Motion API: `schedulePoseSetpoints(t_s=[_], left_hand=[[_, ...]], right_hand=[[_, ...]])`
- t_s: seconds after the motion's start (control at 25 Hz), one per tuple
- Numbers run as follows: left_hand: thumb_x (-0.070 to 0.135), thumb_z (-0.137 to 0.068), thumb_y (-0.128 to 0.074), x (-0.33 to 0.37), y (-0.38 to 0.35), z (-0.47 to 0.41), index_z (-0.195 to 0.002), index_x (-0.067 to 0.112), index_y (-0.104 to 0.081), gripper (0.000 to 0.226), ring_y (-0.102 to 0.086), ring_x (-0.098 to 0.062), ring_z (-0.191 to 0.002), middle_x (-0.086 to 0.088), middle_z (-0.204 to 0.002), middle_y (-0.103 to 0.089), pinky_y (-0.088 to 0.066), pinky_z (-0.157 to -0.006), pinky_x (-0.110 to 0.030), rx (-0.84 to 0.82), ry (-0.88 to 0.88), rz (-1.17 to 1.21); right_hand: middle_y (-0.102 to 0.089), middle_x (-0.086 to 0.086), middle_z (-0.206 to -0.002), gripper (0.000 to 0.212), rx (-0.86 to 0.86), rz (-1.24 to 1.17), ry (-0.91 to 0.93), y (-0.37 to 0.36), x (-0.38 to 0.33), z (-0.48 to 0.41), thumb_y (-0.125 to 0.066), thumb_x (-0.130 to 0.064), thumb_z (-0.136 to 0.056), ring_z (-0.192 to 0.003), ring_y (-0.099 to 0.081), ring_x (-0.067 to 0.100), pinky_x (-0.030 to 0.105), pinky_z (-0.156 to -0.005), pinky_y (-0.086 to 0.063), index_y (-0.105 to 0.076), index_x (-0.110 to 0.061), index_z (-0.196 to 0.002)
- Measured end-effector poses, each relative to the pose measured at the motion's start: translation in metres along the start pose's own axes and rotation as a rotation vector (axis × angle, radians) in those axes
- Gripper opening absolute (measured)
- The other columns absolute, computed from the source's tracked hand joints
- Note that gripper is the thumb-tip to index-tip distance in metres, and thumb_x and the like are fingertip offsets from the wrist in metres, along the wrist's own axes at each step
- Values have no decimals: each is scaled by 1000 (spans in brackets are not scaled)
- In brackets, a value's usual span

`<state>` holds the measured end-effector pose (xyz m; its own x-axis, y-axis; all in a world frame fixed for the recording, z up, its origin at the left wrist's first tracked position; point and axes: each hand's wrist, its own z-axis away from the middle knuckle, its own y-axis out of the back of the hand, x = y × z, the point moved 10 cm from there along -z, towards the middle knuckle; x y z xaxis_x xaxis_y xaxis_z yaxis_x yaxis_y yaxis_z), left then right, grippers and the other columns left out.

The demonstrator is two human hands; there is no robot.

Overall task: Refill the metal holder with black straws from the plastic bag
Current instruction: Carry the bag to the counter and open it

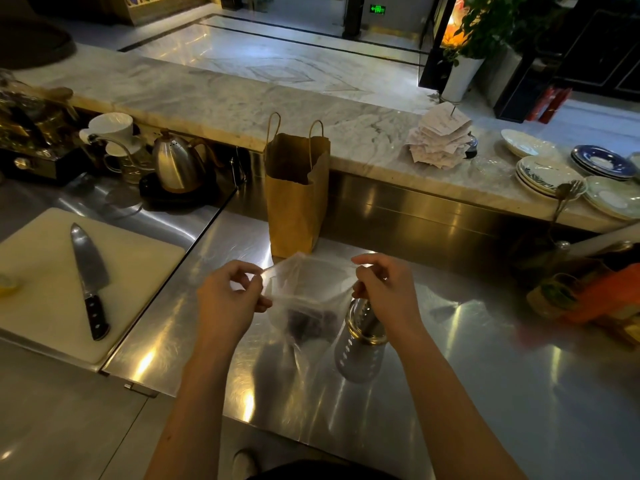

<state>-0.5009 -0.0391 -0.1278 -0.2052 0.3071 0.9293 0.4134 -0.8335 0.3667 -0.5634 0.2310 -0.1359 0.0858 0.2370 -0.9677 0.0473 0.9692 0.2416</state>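
Step in hand, by the look of it: spreading the mouth of the plastic bag (pixel 304 292) to reach the straws. The left hand (pixel 228 296) pinches the bag's left rim between thumb and fingertips. The right hand (pixel 384 289) pinches the right rim the same way. Neither hand grasps anything but film, which is stretched between them with the mouth facing up.

To do it well, the person should pull both rims apart evenly, since thin film could tear. The bag should stay upright so the straws don't slide out. One hand will probably have to let go to reach in. The left could hold the rim while the right draws, as the holder sits on the right side.

- A knife (pixel 88 271) on a cutting board (pixel 138 268) lies well left of the left hand.
- A paper bag (pixel 298 202) stands beyond the hands.
- The black straws (pixel 310 322) are a dark cluster low in the bag, between and below the hands. Their count can't be read.
- The metal holder (pixel 362 344) stands upright on the steel counter (pixel 485 375), directly under the right hand and just beside the bag. Contact can't be told. Its mouth is partly hidden, so its contents are unclear.
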Motion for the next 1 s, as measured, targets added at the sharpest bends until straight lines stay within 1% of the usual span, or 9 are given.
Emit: schedulePoseSetpoints(t_s=[0.16, 0.32, 0.44, 0.52, 0.6, 0.72, 0.84, 0.92, 1.0], left_hand=[[-3, -89, -59, 10, -16, 4, -105, 10, -66, 21, -74, -21, -62, -6, -81, -62, -62, -68, -34, 5, 19, 187], [-2, -91, -56, -5, -14, 0, -119, 11, -63, 31, -74, -19, -66, -10, -83, -62, -60, -68, -28, 65, 125, 421], [-3, -93, -54, -18, -7, -2, -124, 8, -59, 33, -72, -11, -64, -13, -85, -66, -57, -62, -18, 146, 231, 638], [-4, -93, -53, -22, -4, -5, -125, 6, -58, 33, -72, -9, -63, -12, -86, -67, -55, -59, -15, 177, 266, 752], [-4, -93, -53, -23, -5, -7, -125, 3, -58, 34, -72, -8, -64, -11, -89, -68, -54, -58, -14, 166, 287, 819], [-1, -93, -54, -22, -11, -10, -125, -4, -57, 32, -73, -8, -68, -6, -95, -68, -54, -59, -14, 100, 303, 834], [12, -92, -61, -32, -11, -14, -107, 2, -64, 18, -69, -9, -67, -5, -90, -63, -54, -57, -17, 110, 354, 863], [32, -91, -64, -49, -16, -16, -111, 8, -62, 31, -66, -12, -83, -4, -98, -60, -54, -66, -22, 87, 424, 889], [52, -92, -55, -70, -31, -13, -132, 11, -54, 58, -59, -21, -111, -6, -122, -58, -50, -88, -31, -7, 497, 859]], right_hand=[[-68, 8, -92, 19, -29, -136, -4, -12, -6, 3, -61, -19, -93, -72, -69, 4, 18, -65, -56, -64, -16, -111], [-64, 3, -112, 47, -225, -238, -81, -34, 2, 12, -61, -39, -82, -89, -70, 5, 17, -69, -55, -51, -20, -124], [-61, -3, -119, 46, -445, -122, -129, -54, 22, 24, -72, -26, -82, -104, -63, 6, 18, -76, -54, -51, -24, -123], [-61, -8, -119, 49, -537, 82, -120, -64, 41, 32, -78, -29, -78, -109, -59, 4, 22, -87, -51, -53, -28, -119], [-63, -9, -113, 38, -454, 194, -82, -67, 51, 32, -77, -31, -80, -105, -60, 3, 25, -90, -50, -57, -28, -112], [-70, -5, -90, 10, -217, 201, 41, -57, 40, 25, -71, -22, -87, -86, -65, 4, 22, -79, -52, -65, -19, -95], [-68, -10, -82, 3, -125, 221, 174, -47, 9, 21, -66, -15, -90, -81, -64, -1, 12, -75, -50, -68, -16, -89], [-67, -12, -86, 4, -101, 277, 228, -42, -13, 16, -63, -16, -91, -82, -62, -3, 6, -74, -47, -68, -17, -92], [-67, -7, -91, 7, -106, 391, 259, -42, -27, 10, -61, -21, -93, -84, -61, 1, 12, -79, -49, -67, -18, -96]])
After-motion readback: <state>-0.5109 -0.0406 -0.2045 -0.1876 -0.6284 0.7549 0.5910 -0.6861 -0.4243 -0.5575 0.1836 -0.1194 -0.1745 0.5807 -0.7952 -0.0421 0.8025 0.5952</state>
